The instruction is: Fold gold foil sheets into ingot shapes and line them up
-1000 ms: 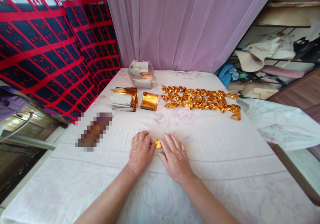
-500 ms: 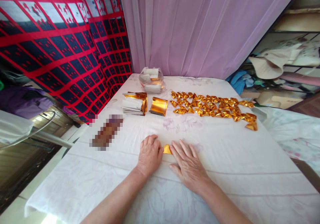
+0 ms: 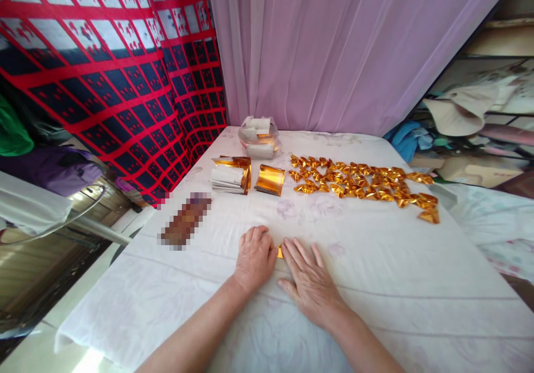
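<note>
- White floral cloth (image 3: 375, 284) covers the tabletop, with a pink curtain (image 3: 334, 50) hanging behind it and a red-and-navy patterned fabric (image 3: 104, 84) to the left.
- Near the front middle of the cloth lies a small gold foil piece (image 3: 279, 252), only a sliver of it showing between the two hands.
- At its left edge sits the left hand (image 3: 254, 257), knuckles up, its fingers curled under against the foil; whether they pinch it cannot be told.
- On the other side the right hand (image 3: 311, 275) lies palm down, its fingers spread flat and straight, their tips at the foil's right edge.
- Both forearms run back toward the lower edge of the view and rest on the cloth.
- Farther back and to the left stands a stack of foil sheets (image 3: 231, 174), and just beside it, to the right, a curled gold sheet (image 3: 270, 179).
- Behind those two sits a clear plastic bag (image 3: 258, 138) with pale papers inside.
- Spread in a long band across the far right of the cloth are many folded gold pieces (image 3: 362, 181), well apart from the hands.
- Left of the hands, a blurred brown patch (image 3: 186, 220) lies on the cloth.
- Beyond the table's right side, shelves hold a beige hat (image 3: 454, 114) and piled clothes.
</note>
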`<state>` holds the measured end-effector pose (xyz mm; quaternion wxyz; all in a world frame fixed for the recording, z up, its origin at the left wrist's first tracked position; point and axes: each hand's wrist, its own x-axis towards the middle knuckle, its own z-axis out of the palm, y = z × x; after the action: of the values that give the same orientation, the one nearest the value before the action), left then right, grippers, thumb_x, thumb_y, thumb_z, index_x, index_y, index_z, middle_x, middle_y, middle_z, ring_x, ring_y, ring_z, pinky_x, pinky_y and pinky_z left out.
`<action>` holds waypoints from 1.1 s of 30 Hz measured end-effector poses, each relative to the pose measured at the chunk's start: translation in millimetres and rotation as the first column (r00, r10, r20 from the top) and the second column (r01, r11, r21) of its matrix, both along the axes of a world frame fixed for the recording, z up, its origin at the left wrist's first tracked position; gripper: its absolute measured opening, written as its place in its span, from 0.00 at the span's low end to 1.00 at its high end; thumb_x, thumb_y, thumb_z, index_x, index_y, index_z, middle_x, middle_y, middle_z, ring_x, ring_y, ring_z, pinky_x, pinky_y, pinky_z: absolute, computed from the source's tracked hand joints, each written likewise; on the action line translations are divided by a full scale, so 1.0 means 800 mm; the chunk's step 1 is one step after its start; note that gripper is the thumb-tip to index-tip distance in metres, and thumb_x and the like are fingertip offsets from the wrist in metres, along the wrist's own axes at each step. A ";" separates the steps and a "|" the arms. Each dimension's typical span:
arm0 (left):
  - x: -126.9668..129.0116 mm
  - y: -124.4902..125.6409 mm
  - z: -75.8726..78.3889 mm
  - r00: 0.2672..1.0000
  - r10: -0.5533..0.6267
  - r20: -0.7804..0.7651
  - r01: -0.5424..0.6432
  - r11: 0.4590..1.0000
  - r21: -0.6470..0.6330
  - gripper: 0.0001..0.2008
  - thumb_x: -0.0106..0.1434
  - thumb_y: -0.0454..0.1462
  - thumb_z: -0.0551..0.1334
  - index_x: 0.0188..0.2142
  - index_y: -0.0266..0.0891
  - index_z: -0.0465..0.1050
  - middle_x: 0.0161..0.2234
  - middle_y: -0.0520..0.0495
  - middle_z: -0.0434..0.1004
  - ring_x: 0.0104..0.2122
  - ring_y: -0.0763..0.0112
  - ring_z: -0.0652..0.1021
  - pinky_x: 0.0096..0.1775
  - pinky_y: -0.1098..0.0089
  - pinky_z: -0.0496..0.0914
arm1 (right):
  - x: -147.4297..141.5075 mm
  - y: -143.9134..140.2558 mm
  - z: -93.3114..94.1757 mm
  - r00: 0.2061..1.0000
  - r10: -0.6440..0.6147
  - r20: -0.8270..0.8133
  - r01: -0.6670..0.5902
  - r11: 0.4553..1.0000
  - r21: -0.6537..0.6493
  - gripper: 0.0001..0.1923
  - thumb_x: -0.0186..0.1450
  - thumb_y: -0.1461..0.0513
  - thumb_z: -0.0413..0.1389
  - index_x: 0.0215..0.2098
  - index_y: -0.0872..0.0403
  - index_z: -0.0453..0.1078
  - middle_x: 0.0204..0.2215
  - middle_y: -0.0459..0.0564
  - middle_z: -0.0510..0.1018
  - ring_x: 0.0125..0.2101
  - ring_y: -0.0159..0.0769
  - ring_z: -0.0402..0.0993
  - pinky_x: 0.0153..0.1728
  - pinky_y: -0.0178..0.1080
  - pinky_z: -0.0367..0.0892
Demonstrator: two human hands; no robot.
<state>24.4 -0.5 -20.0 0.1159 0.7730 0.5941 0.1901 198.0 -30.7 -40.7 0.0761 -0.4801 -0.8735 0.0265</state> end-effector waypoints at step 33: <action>-0.030 -0.032 -0.006 0.884 -0.385 -0.265 0.413 0.909 0.058 0.24 0.70 0.48 0.51 0.63 0.48 0.60 0.62 0.50 0.67 0.64 0.55 0.59 0.63 0.48 0.49 | 0.033 -0.006 0.018 1.000 0.013 0.021 -0.013 1.000 -0.010 0.31 0.68 0.54 0.51 0.67 0.52 0.55 0.67 0.55 0.55 0.66 0.51 0.47 0.62 0.60 0.46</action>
<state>0.0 -26.3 -25.2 0.0338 0.9016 0.4201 0.0972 224.5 -35.6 -26.6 0.0643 -0.4751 -0.8772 0.0260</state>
